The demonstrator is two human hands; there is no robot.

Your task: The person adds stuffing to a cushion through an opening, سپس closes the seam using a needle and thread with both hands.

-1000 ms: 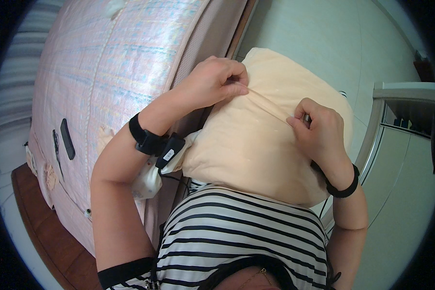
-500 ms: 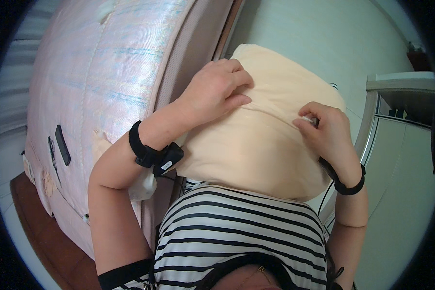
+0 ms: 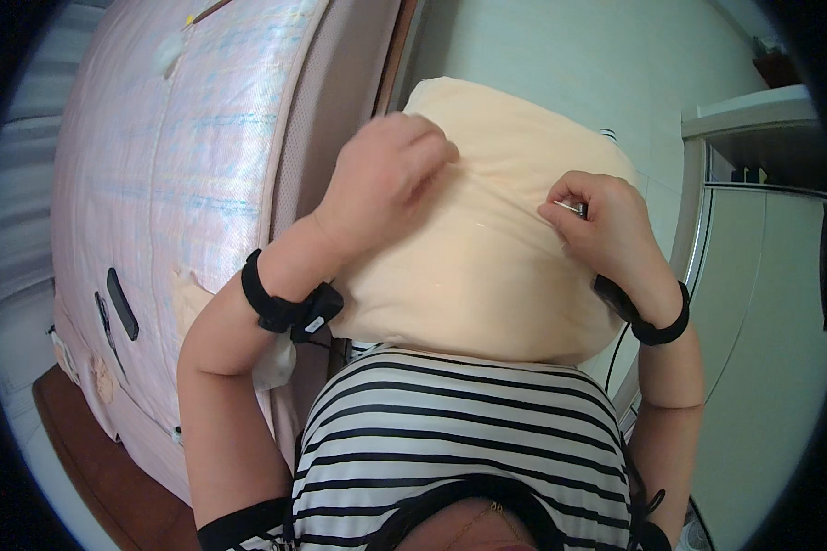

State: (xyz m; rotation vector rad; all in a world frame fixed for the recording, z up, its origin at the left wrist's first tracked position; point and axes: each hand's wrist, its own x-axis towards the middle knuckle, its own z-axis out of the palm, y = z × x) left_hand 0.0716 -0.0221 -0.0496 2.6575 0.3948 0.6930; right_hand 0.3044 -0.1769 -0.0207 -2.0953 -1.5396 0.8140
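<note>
The soft, cream fabric cushion (image 3: 487, 294) lies before the person. Above its right side, the right hand (image 3: 613, 220) pinches a small, slim, pale object (image 3: 568, 208); at its upper left, the left hand (image 3: 381, 184) curls, blurred, its grip unclear.

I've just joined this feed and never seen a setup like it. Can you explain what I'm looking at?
There's no machine: these are a person's bare hands, seen by a fisheye camera worn on their head and looking down, so edges bend. A cream padded cushion lies across the lap. The left hand is over it, too blurred to tell its grip. The right hand seems to pinch a small pale thing, too tiny to name. On the bed cover at left lies a slim dark object.
</note>
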